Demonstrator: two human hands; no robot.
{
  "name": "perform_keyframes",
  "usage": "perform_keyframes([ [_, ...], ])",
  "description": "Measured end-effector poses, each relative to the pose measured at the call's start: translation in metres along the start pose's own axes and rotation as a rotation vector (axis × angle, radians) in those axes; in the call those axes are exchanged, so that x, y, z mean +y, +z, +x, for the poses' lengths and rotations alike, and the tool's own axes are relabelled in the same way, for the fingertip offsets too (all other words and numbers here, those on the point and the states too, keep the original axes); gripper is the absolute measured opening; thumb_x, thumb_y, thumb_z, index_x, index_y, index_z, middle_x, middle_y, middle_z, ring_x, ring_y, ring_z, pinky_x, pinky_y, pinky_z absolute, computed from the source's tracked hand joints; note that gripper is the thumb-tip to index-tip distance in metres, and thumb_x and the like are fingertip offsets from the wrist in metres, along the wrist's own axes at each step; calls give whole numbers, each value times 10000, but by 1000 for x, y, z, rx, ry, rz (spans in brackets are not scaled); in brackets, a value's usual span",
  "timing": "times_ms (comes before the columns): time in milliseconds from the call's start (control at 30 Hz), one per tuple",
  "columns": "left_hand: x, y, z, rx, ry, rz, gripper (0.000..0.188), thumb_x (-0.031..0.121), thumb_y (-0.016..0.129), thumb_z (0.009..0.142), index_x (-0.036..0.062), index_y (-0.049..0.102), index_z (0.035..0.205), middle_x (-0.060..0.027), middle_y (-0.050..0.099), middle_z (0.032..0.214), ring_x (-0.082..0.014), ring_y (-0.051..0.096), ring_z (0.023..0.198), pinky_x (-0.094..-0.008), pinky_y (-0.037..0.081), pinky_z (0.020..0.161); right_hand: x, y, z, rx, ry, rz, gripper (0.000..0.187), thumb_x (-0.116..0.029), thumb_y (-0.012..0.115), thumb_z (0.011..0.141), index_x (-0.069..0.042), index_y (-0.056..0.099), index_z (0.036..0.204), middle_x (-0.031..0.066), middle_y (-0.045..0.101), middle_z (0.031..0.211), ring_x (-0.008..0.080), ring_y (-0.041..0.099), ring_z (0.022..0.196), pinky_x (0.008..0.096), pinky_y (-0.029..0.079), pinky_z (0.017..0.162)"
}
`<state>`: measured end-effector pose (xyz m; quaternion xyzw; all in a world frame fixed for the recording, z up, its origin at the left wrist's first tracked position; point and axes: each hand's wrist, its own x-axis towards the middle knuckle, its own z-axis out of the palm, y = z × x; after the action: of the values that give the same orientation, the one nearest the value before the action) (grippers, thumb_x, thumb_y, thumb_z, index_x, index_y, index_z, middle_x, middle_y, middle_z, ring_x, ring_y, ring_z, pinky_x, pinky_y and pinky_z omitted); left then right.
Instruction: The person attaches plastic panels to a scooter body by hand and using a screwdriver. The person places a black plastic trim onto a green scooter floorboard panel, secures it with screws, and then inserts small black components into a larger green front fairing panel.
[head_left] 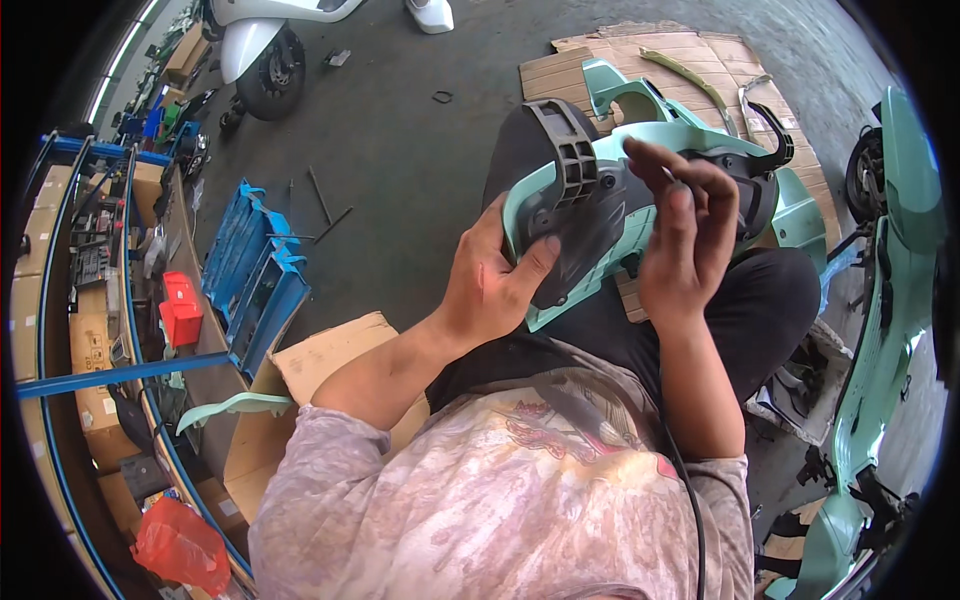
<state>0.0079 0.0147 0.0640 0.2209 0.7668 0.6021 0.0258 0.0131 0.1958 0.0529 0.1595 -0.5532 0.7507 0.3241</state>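
A mint-green scooter body panel [645, 135] with black plastic parts fitted to it lies across my lap. My left hand [495, 270] grips its left edge, thumb pressed on the dark inner cover [590, 240]. A black ribbed bracket [568, 150] stands up from the panel just beyond that hand. Over the panel's middle, my right hand [690, 230] is raised, fingers bent in toward the thumb. A small pale spot shows at the pinch, too small to name.
Flattened cardboard [550, 80] lies beyond the panel, with a curved trim strip [690, 80] on it. Another green scooter body [860, 370] stands at right. Left are an open carton [335, 350], a blue crate [250, 270] and shelving [125, 370]. A white scooter [250, 45] stands far left.
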Motion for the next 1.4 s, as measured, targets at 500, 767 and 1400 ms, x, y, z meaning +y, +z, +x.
perform_keyframes([
  [500, -29, -9, 2, 41, -97, -118, 467, 234, 622, 906, -6, 440, 1263, -63, 585, 1080, -141, 545, 964, -284, 436, 873, 28, 46, 28, -65, 344, -326, 145, -104, 621, 908, -1, 615, 1010, 93, 660, 890, 162, 645, 768, 276, 514, 687],
  [767, -39, -4, -5, 123, -135, -80, 353, 179, 563, 941, -9, 446, 1215, -56, 574, 1020, -105, 556, 887, -243, 471, 777, 9, 28, -5, -285, 742, -209, 154, -76, 628, 888, 9, 659, 1013, 78, 688, 875, 113, 626, 790, 258, 500, 734],
  [1400, -21, 8, -13, 99, -39, 116, 458, 127, 585, 886, -32, 369, 1258, -212, 612, 1014, -362, 630, 921, -412, 491, 773, -26, 46, 0, -278, 793, -514, 189, -128, 650, 860, 39, 626, 946, 150, 686, 843, 217, 656, 727, 334, 507, 681],
])
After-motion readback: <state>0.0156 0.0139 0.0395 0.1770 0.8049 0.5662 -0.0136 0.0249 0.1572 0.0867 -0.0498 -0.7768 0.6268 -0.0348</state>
